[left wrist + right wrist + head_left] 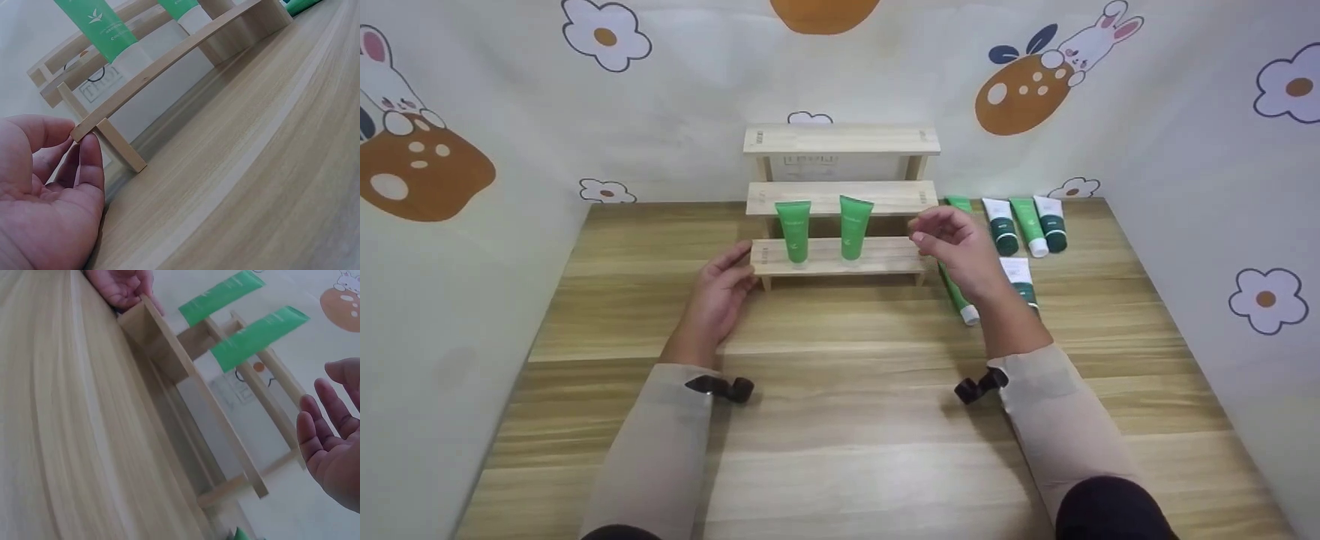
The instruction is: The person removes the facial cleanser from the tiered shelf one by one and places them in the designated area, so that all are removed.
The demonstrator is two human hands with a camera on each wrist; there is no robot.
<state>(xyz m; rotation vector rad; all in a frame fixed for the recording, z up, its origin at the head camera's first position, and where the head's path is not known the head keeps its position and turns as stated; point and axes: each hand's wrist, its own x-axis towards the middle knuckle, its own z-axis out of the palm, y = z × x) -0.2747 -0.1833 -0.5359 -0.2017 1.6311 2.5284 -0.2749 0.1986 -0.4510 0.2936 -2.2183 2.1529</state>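
A three-step wooden display rack (823,259) stands at the back of the table. Two green squeeze tubes, one left (795,229) and one right (855,229), stand on their white caps on its lowest step. At that step's left end, my left hand (720,296) pinches the board's corner between thumb and fingers, as the left wrist view (50,185) shows up close. My right hand (964,251) is raised beside the step's right end, fingers loosely bent. Nothing is between its fingers in the right wrist view (337,439), and it is apart from the rack.
Right of the rack lie several more tubes: plain green ones (1026,225) and white ones with dark green lower parts (1000,225). My right hand and forearm partly cover some of them. A printed cloth (682,112) forms walls behind and at both sides of the wooden table (840,420).
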